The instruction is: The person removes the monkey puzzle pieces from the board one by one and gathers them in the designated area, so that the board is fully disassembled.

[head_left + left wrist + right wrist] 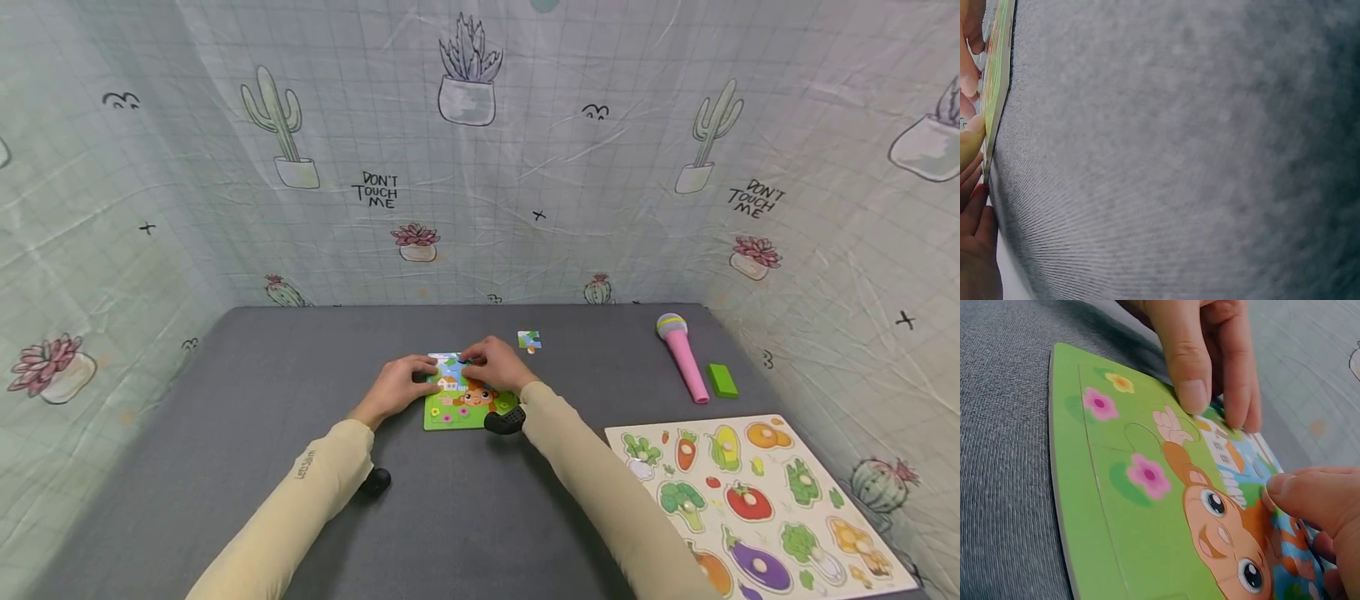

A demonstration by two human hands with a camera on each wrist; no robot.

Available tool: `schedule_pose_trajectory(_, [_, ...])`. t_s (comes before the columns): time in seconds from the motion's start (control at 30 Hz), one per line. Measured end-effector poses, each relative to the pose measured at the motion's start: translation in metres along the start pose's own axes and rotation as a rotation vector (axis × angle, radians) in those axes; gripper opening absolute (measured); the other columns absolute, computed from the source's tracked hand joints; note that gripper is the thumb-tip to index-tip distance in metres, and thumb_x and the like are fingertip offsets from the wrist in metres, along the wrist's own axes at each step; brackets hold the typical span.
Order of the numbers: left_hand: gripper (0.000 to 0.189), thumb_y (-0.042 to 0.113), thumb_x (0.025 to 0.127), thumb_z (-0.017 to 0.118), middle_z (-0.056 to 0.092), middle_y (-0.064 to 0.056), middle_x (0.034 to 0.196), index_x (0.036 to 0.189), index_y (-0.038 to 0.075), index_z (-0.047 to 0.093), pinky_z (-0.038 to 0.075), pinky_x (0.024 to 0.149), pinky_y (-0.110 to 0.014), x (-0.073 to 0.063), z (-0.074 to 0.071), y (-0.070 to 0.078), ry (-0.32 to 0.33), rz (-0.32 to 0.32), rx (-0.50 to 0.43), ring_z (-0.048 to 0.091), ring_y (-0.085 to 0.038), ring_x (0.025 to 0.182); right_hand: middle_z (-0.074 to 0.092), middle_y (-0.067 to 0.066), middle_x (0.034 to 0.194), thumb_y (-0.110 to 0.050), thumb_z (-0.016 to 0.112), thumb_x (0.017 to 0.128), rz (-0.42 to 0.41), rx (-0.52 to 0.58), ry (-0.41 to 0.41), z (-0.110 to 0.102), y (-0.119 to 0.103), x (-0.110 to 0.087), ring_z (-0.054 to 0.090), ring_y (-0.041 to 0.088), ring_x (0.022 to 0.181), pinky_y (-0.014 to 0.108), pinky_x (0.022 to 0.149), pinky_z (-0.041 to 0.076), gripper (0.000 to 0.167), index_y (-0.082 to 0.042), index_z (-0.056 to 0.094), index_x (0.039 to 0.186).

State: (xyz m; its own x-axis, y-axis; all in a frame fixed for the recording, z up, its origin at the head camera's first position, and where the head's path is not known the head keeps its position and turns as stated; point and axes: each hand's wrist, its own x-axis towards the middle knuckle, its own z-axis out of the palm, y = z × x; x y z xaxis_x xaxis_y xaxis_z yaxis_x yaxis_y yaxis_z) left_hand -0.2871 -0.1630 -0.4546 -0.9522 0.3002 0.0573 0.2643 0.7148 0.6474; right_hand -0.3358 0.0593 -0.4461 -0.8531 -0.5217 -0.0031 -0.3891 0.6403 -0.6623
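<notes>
A jigsaw puzzle point(447, 421) with a cartoon monkey, pink flowers and a house lies in a green frame at the middle of the table. My left hand point(395, 385) holds its left edge, the thumb point(1194, 394) on the rim and the other fingers beside it. Over the puzzle's upper part, my right hand point(497, 365) has thumb and fingers curled on a puzzle piece point(1294, 540) in the blue area. A dark gap shows by these fingertips, and the fingers hide part of the piece. The left wrist view catches only the puzzle's edge point(999, 81) and some fingers.
A loose puzzle piece point(528, 340) lies beyond my right hand. To the right are a pink toy microphone point(686, 362), a green block point(722, 381) and a vegetable peg board point(776, 462). A printed curtain point(480, 167) surrounds the grey table point(300, 367).
</notes>
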Motion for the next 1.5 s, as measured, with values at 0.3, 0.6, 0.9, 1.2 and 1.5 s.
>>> schedule_pose_trajectory(0.3, [0.035,0.021,0.089,0.074,0.058,-0.012,0.136,0.119,0.002,0.070,0.038,0.108,-0.052,0.002,0.001,0.000,0.004,0.000,0.013,0.048,-0.035,0.130,0.048,0.011,0.120,-0.027,0.066,0.095,0.052,-0.074,-0.031,0.005,-0.007,0.000,0.042,0.027,0.108,0.042,0.089,0.042,0.030,-0.018,0.070,0.124])
schedule_pose_trajectory(0.6, [0.035,0.020,0.088,0.075,0.059,-0.011,0.134,0.118,0.002,0.071,0.039,0.108,-0.050,0.002,0.001,0.000,0.002,-0.005,0.016,0.049,-0.034,0.130,0.046,0.013,0.127,-0.024,0.065,0.096,0.089,-0.081,-0.057,0.002,-0.012,-0.001,0.039,0.030,0.115,0.046,0.094,0.039,0.026,-0.020,0.072,0.121])
schedule_pose_trajectory(0.9, [0.034,0.020,0.089,0.074,0.058,-0.011,0.135,0.117,0.002,0.071,0.039,0.107,-0.050,0.002,0.002,-0.001,-0.003,-0.002,0.015,0.048,-0.034,0.130,0.043,0.013,0.132,-0.024,0.065,0.096,0.099,-0.090,-0.036,0.005,-0.012,-0.001,0.035,0.032,0.120,0.049,0.098,0.037,0.024,-0.022,0.070,0.120])
schedule_pose_trajectory(1.2, [0.034,0.021,0.088,0.074,0.059,-0.011,0.135,0.117,0.002,0.071,0.040,0.107,-0.050,0.001,0.002,-0.001,0.004,-0.001,0.022,0.049,-0.034,0.130,0.049,0.009,0.125,-0.020,0.065,0.096,0.071,-0.115,0.000,0.006,-0.012,-0.003,0.040,0.028,0.107,0.043,0.089,0.040,0.027,-0.021,0.069,0.122])
schedule_pose_trajectory(1.5, [0.036,0.020,0.088,0.075,0.059,-0.011,0.135,0.118,0.002,0.071,0.038,0.109,-0.050,0.003,0.002,0.000,-0.002,0.001,0.018,0.048,-0.033,0.130,0.051,0.011,0.120,-0.009,0.069,0.092,0.053,0.032,0.087,0.004,-0.008,-0.009,0.053,0.027,0.103,0.040,0.088,0.050,0.019,-0.009,0.065,0.111])
